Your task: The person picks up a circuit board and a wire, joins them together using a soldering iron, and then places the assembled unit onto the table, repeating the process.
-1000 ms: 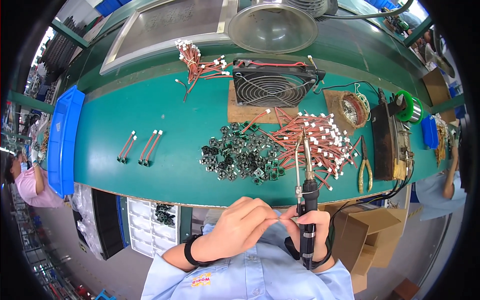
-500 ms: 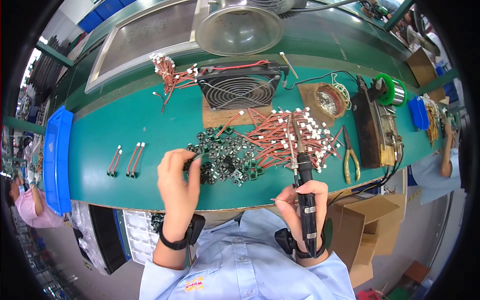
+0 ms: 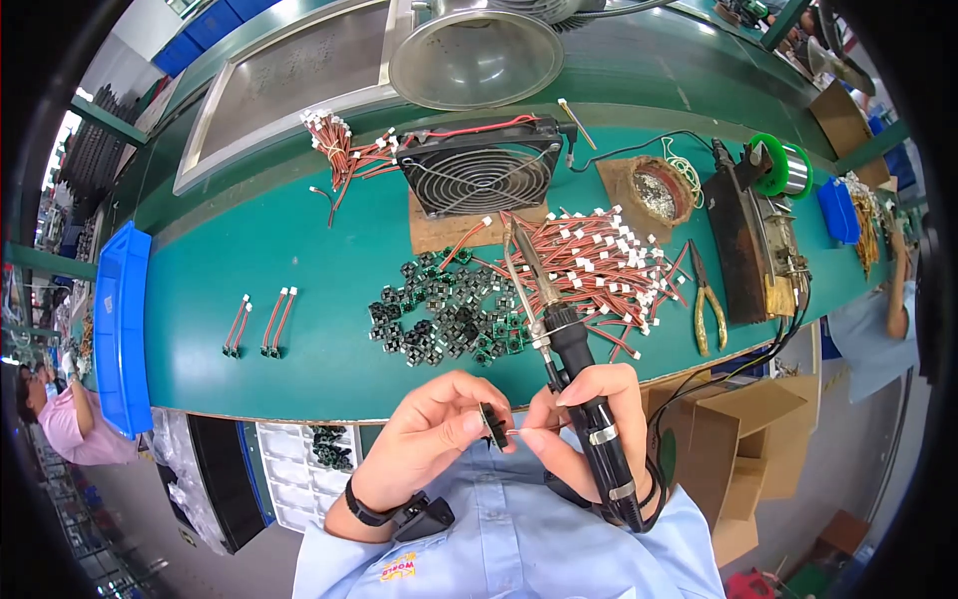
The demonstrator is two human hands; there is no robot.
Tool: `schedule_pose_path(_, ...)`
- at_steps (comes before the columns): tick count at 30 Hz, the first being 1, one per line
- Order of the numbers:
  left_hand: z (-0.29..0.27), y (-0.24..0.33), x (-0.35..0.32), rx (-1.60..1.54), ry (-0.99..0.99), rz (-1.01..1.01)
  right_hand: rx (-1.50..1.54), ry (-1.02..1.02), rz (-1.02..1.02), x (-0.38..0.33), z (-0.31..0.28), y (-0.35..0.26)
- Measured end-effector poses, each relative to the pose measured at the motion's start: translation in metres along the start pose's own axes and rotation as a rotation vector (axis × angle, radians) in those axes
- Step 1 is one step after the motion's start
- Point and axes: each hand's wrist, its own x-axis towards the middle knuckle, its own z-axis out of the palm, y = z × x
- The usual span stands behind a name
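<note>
A: Which step is this?

B: Fitting, I judge. The left hand (image 3: 429, 439) pinches a small dark square circuit board (image 3: 492, 424) just below the green bench (image 3: 299, 270) edge, close to the chest. The right hand (image 3: 584, 424) is wrapped round the black-handled soldering iron (image 3: 559, 329), its tip pointing up over the bench, while its fingertips (image 3: 529, 439) meet the board at a thin wire end.

A: And the next move?

B: Likely seating that lead, then turning the iron's tip down to the joint; steady fingers needed.

A: Containers?

B: Relative to the black square cooling fan (image 3: 479, 175): the long blue plastic tray (image 3: 120, 319) lies far left, contents unclear. The round brown tin (image 3: 654, 192), right of the fan, holds a greyish mass. Below the fan lie the heap of small dark boards (image 3: 444, 309) and the red wire leads with white plugs (image 3: 599, 260), loose.
</note>
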Motion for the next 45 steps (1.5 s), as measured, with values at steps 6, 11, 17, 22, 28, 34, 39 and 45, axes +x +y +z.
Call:
schedule_pose_path(6,-0.002,0.0,-0.003,0.006,-0.001,0.009,-0.155,-0.02,-0.059,0.001,0.007,-0.002)
schedule_pose_path(11,0.0,0.001,-0.004,0.049,0.056,0.034,-0.306,-0.01,-0.183,0.008,0.011,-0.003)
schedule_pose_path(17,-0.001,0.001,-0.004,0.081,0.064,0.036,-0.373,0.034,-0.202,0.007,0.012,-0.002)
schedule_pose_path(22,-0.001,0.001,-0.005,0.076,0.074,0.029,-0.37,0.038,-0.217,0.008,0.013,-0.001)
schedule_pose_path(28,0.001,0.0,-0.002,0.091,0.073,0.051,-0.367,0.051,-0.212,0.006,0.012,0.001)
schedule_pose_path(34,0.0,0.0,-0.003,0.097,0.073,0.039,-0.356,0.059,-0.201,0.007,0.011,0.0)
schedule_pose_path(39,0.001,-0.001,-0.002,0.109,0.073,0.039,-0.363,0.056,-0.191,0.006,0.01,-0.001)
schedule_pose_path(45,0.0,0.0,-0.002,0.159,0.08,0.039,-0.325,0.057,-0.182,0.007,0.009,0.0)
